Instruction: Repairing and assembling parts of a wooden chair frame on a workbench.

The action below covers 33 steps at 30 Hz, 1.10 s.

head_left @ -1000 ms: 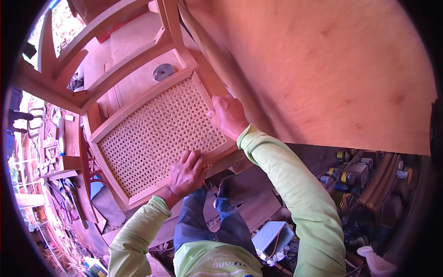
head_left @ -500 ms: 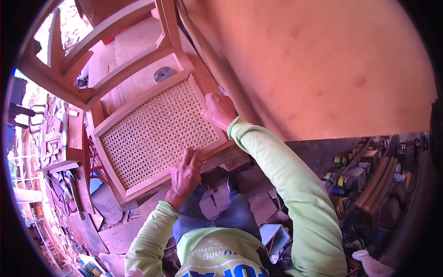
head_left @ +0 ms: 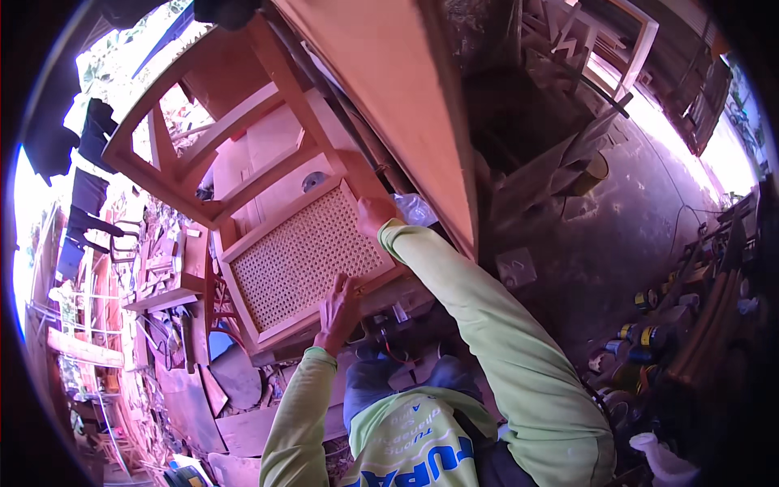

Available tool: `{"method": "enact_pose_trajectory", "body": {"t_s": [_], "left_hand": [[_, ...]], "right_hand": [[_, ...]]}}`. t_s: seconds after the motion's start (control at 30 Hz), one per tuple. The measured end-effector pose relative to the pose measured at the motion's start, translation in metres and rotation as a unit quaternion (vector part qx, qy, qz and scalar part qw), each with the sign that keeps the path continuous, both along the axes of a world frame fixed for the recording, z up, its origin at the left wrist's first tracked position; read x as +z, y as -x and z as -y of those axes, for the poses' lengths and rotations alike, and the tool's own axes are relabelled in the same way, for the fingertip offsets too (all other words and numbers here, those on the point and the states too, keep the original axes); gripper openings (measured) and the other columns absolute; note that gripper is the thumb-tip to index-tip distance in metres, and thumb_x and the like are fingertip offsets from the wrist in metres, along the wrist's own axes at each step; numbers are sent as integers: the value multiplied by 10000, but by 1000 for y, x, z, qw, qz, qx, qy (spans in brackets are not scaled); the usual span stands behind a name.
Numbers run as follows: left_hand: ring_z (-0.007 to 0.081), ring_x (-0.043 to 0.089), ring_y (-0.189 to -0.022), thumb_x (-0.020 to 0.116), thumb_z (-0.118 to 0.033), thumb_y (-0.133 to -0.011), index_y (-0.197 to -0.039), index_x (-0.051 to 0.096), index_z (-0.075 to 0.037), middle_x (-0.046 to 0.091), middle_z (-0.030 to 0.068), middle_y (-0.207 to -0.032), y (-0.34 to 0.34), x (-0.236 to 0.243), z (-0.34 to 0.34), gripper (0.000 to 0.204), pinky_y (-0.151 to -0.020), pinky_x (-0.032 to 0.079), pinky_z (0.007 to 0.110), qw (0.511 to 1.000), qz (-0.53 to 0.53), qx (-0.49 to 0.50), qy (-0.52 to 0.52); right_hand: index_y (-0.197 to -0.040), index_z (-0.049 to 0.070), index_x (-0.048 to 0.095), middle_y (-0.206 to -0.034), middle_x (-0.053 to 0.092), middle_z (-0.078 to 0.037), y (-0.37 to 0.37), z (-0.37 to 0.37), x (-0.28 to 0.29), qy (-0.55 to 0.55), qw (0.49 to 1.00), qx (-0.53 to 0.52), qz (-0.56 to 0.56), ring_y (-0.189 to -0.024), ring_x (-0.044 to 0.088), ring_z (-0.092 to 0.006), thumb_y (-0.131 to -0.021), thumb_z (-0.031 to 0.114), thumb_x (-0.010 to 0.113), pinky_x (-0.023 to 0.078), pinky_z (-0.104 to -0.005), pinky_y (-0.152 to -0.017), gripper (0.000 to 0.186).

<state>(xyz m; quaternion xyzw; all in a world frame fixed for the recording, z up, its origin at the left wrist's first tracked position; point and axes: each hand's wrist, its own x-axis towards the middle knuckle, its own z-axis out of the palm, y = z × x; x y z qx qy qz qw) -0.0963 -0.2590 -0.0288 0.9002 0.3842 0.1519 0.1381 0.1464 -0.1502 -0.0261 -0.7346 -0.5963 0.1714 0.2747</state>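
A wooden chair with a woven cane seat [head_left: 304,252] fills the middle left, its slatted backrest [head_left: 231,122] extending toward the far left. My left hand [head_left: 339,312] is at the seat's front rail, fingers bent over the edge and their tips at the border of the cane. At the seat's right side rail, my right hand [head_left: 376,216] is closed round the wood; its fingertips are mostly hidden. Beyond the cane, a grey metal disc [head_left: 314,181] lies on a wooden surface behind the seat.
A large wooden panel [head_left: 406,89] rises close to my right hand, with a clear plastic bag [head_left: 415,209] beside it. Several cans and tools [head_left: 641,333] crowd the lower right. Wood scraps [head_left: 166,268] and hanging tools [head_left: 166,341] lie left. A concrete floor [head_left: 600,235] stretches right.
My view has swung to the right, so the chair looks smaller and the panel narrower. More floor shows at right. Both hands remain at the same seat rails.
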Motion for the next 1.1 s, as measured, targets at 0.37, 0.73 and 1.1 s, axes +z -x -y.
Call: {"method": "enact_pose_trajectory", "body": {"t_s": [0.37,0.73,1.1], "left_hand": [[410,701,-846,705,-76,-929,-1208,637,-142,608,117,-1147,-1,-5,-3,295,-651,572,534,1000,-1,-4,-9],[398,706,-842,708,-90,-947,-1213,667,-177,615,106,-1133,4,-7,-2,282,-645,571,521,999,34,4,-9],[399,715,-820,686,-84,-946,-1192,601,-112,585,127,-1102,3,-3,-2,261,-634,583,528,999,45,-16,-4]], "right_hand": [[-887,-9,751,-894,758,-292,6,6,-32,-63,997,-32,28,-852,757,-490,-801,153,750,625,-566,-766,183],[-1121,-4,619,-928,727,-284,11,15,-54,-83,995,6,50,-906,727,-483,-837,198,825,591,-576,-814,405],[-1095,-20,644,-1013,673,-294,19,35,-40,-111,990,-2,83,-937,694,-468,-895,205,808,569,-552,-823,343]]}}
